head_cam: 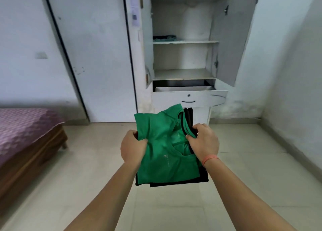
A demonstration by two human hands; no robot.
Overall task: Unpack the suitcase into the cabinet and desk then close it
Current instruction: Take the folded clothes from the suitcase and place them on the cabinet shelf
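Standing open, the cabinet (226,48) has its drawer (190,96) pulled out below the lower shelf. In front of the cabinet, a folded green shirt (162,152) on darker garments is held above the floor. A small folded pile (164,38) lies on the cabinet's upper shelf, so unpacking looks partly done; the held stack is not yet shelved, and the suitcase, out of view, remains to be closed. The left hand (132,147) grips the shirt's left edge, and the right hand (203,142) pinches its right.

Bed (26,135), purple cover, at left; white door (97,56) beyond; paper notices (135,9) beside door; tiled floor (244,187).
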